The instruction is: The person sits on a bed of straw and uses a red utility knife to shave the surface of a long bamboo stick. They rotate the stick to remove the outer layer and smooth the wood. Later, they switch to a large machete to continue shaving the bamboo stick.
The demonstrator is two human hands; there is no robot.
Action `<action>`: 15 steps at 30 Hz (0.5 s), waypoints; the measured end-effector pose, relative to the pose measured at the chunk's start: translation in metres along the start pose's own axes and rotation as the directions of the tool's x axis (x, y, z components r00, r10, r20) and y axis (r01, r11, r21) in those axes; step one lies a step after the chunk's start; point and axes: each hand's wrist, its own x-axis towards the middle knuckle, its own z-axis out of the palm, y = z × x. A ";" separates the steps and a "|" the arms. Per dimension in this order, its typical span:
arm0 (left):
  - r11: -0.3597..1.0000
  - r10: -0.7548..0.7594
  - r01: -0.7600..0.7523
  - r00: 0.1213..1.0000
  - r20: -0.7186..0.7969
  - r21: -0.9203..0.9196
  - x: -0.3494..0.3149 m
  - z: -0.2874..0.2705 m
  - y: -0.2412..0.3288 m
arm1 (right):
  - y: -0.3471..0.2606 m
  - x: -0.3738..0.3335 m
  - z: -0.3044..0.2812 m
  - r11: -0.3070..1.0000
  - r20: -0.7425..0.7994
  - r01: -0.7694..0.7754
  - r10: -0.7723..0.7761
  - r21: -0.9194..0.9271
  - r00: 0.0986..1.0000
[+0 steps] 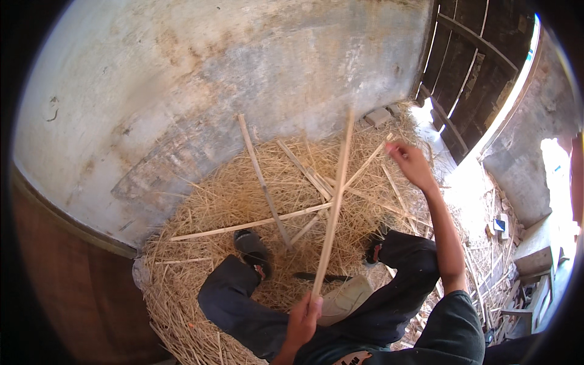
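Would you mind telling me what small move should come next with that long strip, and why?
Probably bring the right hand in to steady the bamboo strip: the left hand grips only its lower end, and the right hand, pinching a thin sliver, is apart from it.

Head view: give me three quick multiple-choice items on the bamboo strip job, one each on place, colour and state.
1. Where does the left hand grip the long bamboo strip?
A. near end
B. middle
C. far tip

2. What colour are the trousers?
A. white
B. dark grey
C. red

3. How is the right hand?
A. flat on the straw
B. raised, fingers pinched together
C. gripping the dark blade

Key: 1 A, fist wraps its lower end; 2 B, both legs dark; 3 B, it is lifted above the straw pile.
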 end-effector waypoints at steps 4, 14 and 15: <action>0.953 -0.112 0.168 0.969 0.220 -0.253 0.033 -0.004 0.026 | 0.011 -0.022 0.016 0.932 0.552 0.302 -0.147 -0.200 0.820; 0.977 -0.022 0.085 0.952 0.304 -0.195 0.069 0.014 0.038 | -0.100 -0.069 0.036 0.783 0.259 0.054 -0.270 0.620 0.928; 0.992 0.012 0.024 0.960 0.279 -0.126 0.072 0.016 0.036 | -0.109 -0.075 0.035 0.828 0.248 0.070 -0.246 0.556 0.937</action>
